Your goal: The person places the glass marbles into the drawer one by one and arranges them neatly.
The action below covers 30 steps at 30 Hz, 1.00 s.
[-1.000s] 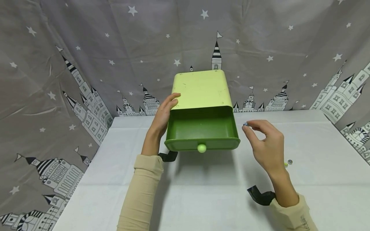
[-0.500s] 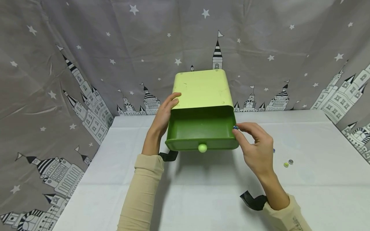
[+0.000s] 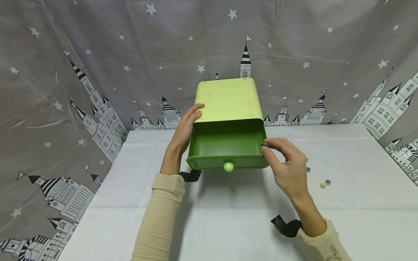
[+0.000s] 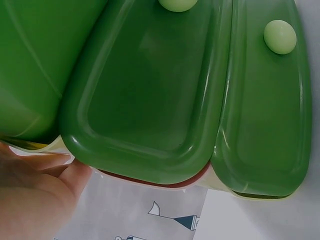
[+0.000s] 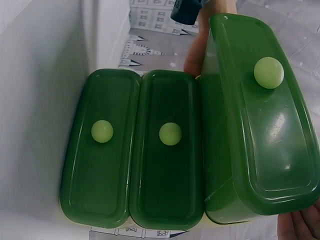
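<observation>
A light-green mini drawer cabinet [image 3: 228,99] with dark-green fronts stands at the table's middle. Its top drawer [image 3: 228,162] is pulled out, and the visible inside is bare. My left hand [image 3: 183,132] grips the cabinet's left side, fingers bent over the top edge. In the left wrist view, the thumb [image 4: 75,177] lies against the cabinet side beside the drawer fronts. My right hand [image 3: 290,168] pinches a small blue marble [image 3: 263,144] between thumb and index finger, at the open drawer's right rim. The right wrist view hides the marble behind the drawer front [image 5: 275,125].
Right of the right hand, small loose pieces lie on the white tabletop [image 3: 365,224]: a blue one [image 3: 308,169], a yellow one [image 3: 322,185] and a grey one [image 3: 328,182], with another partly hidden. Two lower drawers are shut. A grey castle-print curtain [image 3: 294,47] hangs behind.
My right hand has moved left with the marble, from beside the cabinet to the open drawer's right rim. The left hand has stayed on the cabinet.
</observation>
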Each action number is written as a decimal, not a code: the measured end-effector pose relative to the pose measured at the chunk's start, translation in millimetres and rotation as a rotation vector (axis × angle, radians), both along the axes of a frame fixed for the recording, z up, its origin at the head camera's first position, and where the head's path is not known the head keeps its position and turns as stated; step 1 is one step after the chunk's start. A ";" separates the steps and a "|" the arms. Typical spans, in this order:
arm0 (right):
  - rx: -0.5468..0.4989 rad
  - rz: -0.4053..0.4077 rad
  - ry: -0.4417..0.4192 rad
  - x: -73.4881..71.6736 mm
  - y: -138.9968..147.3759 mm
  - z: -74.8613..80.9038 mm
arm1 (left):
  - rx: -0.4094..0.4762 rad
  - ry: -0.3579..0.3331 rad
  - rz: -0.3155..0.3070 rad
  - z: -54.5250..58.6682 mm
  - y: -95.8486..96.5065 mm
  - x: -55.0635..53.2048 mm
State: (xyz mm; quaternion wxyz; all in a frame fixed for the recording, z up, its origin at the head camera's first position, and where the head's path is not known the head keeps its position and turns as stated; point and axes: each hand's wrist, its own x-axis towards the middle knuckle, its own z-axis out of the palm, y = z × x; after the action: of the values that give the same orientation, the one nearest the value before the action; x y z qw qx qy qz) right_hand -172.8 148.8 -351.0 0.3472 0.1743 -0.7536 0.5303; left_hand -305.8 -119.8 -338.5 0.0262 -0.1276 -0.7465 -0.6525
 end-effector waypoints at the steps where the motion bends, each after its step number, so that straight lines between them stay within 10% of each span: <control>1: 0.000 0.002 -0.005 0.0 0.1 0.3 | 0.000 0.000 0.000 0.1 0.1 0.0; 30: 0.000 0.041 -0.075 1.1 5.4 1.8 | 0.003 -0.015 0.005 -1.8 0.9 -1.4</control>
State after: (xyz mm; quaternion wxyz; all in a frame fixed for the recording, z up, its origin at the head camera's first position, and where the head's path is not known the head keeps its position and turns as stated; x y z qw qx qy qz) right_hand -171.7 154.2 -349.2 0.3078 0.1698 -0.7623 0.5435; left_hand -307.2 -118.9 -340.3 0.0226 -0.1207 -0.7459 -0.6547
